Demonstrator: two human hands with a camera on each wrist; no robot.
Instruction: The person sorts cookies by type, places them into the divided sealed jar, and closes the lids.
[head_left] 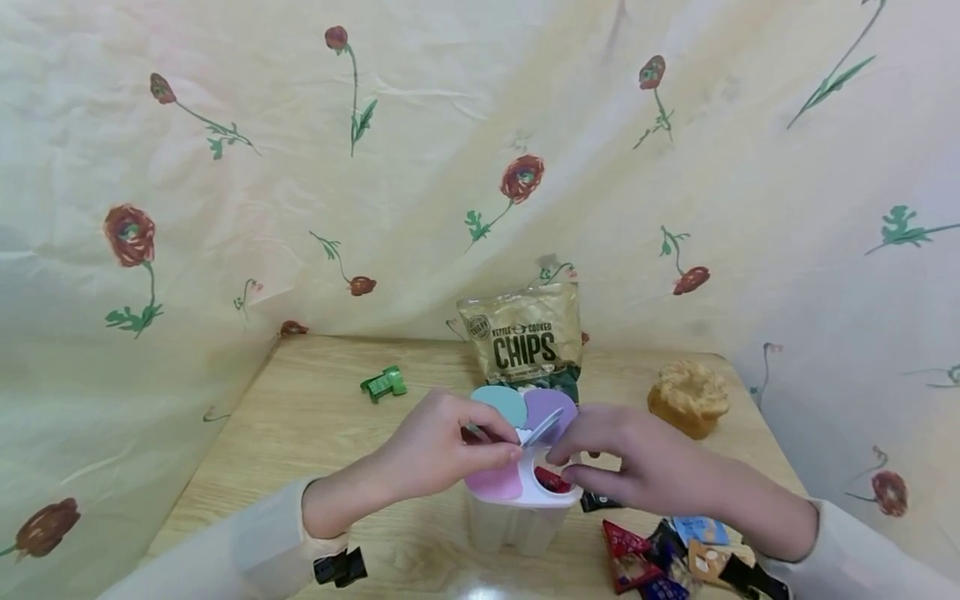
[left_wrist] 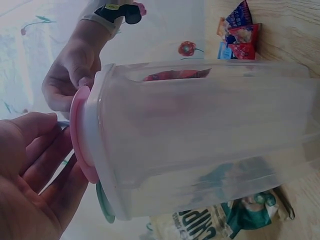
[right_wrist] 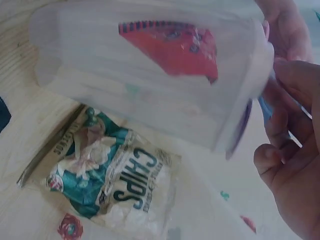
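Here the left hand (head_left: 442, 442) pinches the raised flap (head_left: 543, 427) of a plastic container (head_left: 517, 527), the right hand (head_left: 630, 458) hovers unclenched; poppy-print cloth (head_left: 435, 167) backs the tabletop's (head_left: 322, 408) far edge.

Soft light around me; white glare on the wooden table (head_left: 420, 546), my side of the translucent container (head_left: 517, 527); my wrist views look dimmer and hazy.

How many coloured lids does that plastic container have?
4: the teal lid at far left, the purple lid at far right, the pink lid at near left, and the pale blue lid, raised, held by the left hand.
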